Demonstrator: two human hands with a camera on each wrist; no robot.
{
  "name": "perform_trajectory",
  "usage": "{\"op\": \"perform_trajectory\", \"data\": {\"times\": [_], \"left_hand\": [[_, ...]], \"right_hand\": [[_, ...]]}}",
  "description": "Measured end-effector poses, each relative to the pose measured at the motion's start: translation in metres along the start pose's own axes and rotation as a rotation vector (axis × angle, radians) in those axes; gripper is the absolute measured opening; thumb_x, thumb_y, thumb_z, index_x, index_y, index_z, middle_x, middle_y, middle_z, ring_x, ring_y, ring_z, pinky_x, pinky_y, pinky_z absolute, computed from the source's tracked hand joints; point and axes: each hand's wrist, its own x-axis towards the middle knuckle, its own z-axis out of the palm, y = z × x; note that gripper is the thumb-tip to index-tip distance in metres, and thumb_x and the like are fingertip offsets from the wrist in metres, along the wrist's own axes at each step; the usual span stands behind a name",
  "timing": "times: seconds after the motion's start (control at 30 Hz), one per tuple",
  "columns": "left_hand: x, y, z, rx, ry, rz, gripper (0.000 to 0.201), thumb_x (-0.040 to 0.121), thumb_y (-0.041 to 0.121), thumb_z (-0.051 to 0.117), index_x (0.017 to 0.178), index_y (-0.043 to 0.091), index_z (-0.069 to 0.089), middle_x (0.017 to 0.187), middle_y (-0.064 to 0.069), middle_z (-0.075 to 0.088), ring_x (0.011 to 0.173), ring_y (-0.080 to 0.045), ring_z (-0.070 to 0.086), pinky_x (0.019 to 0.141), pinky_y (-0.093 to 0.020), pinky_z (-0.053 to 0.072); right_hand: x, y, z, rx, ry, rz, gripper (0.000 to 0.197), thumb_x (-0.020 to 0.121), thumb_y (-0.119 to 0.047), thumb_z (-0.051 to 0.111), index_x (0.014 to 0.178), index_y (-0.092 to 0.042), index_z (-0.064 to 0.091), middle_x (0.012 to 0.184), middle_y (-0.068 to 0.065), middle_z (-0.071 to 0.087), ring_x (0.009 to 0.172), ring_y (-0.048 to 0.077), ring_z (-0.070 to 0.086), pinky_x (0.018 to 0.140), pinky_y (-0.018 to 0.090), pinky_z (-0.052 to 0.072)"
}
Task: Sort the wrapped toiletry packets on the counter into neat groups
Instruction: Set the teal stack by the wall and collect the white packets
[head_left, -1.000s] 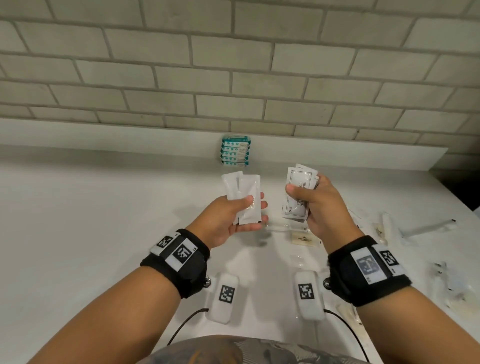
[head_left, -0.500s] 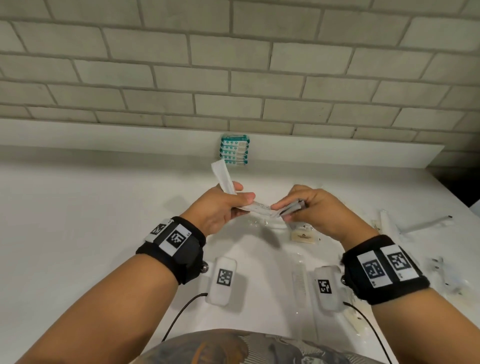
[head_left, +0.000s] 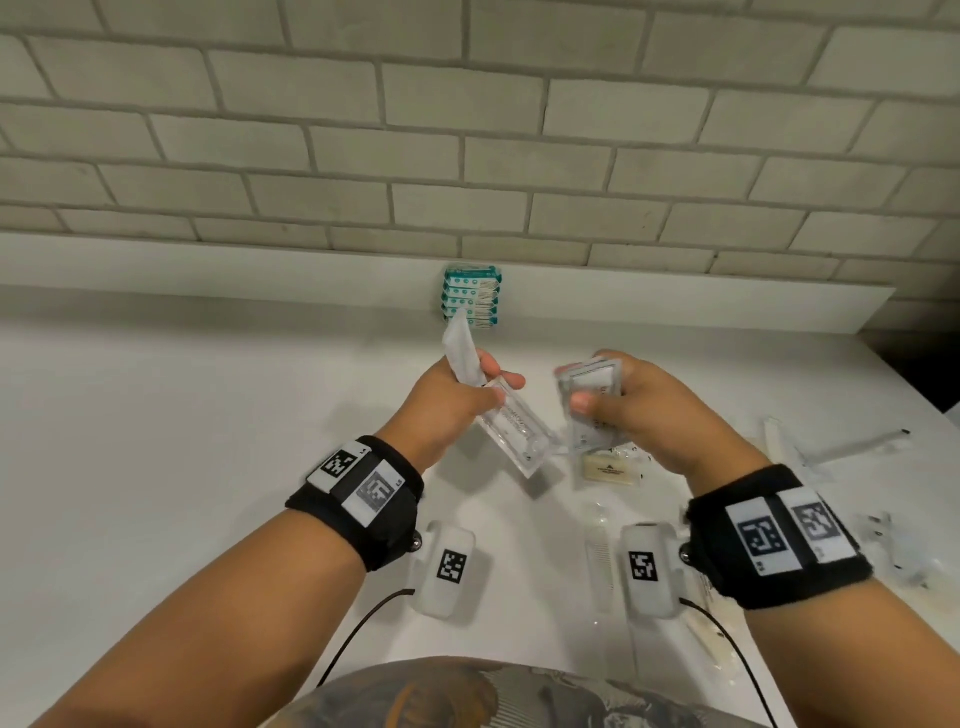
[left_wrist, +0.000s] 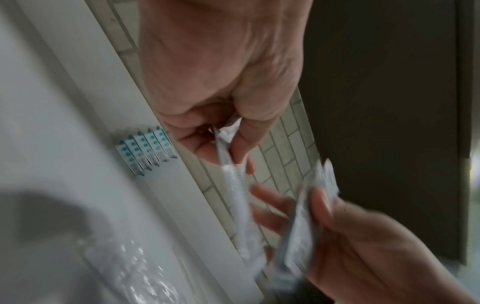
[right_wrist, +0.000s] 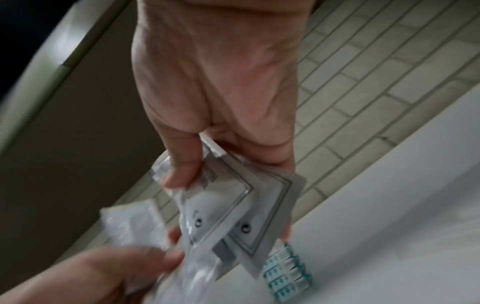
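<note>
two hands are up over the white counter (head_left: 156, 441) in my head view. my left hand (head_left: 447, 405) pinches two packets: a plain white packet (head_left: 460, 348) sticking up toward the wall and a clear printed packet (head_left: 514, 431) angled down to the right, thumb on top, fingers curled beneath. my right hand (head_left: 639, 405) grips a small stack of printed packets (head_left: 589, 400), thumb pressed across the front. the two bundles are near each other but apart. a teal stack of packets (head_left: 471, 296) stands against the low ledge at the back. a cream soap bar (head_left: 610, 470) lies on the counter below my right hand, and loose clear-wrapped items (head_left: 831, 447) lie further right.

from the left wrist, the left hand (left_wrist: 221, 82) has thumb and forefinger closed on the packet's (left_wrist: 237, 195) upper end; the packet hangs edge-on. the right hand (left_wrist: 363, 246) is blurred, though its thumb seems to lie over its packets (left_wrist: 311, 205). the teal stack (left_wrist: 146, 150) sits by the ledge.

from the right wrist, the right hand (right_wrist: 215, 92) clamps the printed packets (right_wrist: 246, 201), fanned slightly, between thumb and fingers. the left hand (right_wrist: 91, 277) comes in below with its packets (right_wrist: 135, 224), blurred. the teal stack (right_wrist: 285, 273) shows beyond them on the counter (right_wrist: 389, 226).
</note>
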Motion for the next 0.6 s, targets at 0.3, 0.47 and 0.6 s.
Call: {"op": "perform_trajectory", "data": {"times": [0.3, 0.47, 0.6], "left_hand": [[-0.001, 0.006, -0.002, 0.237, 0.129, -0.21, 0.053, 0.087, 0.067, 0.044, 0.103, 0.017, 0.055, 0.068, 0.005, 0.044, 0.059, -0.013, 0.044, 0.053, -0.023, 0.037], [-0.007, -0.004, -0.009, 0.219, 0.061, -0.265, 0.049, 0.093, 0.059, 0.043, 0.089, 0.01, 0.048, 0.067, 0.002, 0.036, 0.054, -0.012, 0.031, 0.046, -0.02, 0.027], [-0.007, -0.008, -0.004, 0.198, 0.035, -0.178, 0.008, 0.096, 0.021, 0.058, 0.091, 0.014, 0.058, 0.089, -0.004, 0.067, 0.065, -0.013, 0.059, 0.055, -0.022, 0.047]], "right_hand": [[0.012, 0.016, 0.026, -0.093, 0.123, 0.101, 0.036, 0.088, -0.017, 0.068, 0.114, -0.037, 0.051, 0.082, 0.001, 0.064, 0.056, 0.012, 0.062, 0.052, 0.026, 0.048], [0.015, 0.033, 0.011, 0.099, 0.25, 0.143, 0.034, 0.084, -0.01, 0.071, 0.11, -0.027, 0.058, 0.096, 0.007, 0.069, 0.087, 0.029, 0.068, 0.079, 0.051, 0.057], [0.017, 0.038, 0.006, 0.229, 0.28, 0.165, 0.041, 0.078, -0.007, 0.074, 0.116, -0.014, 0.059, 0.104, 0.011, 0.071, 0.096, 0.032, 0.069, 0.083, 0.048, 0.057]]}}
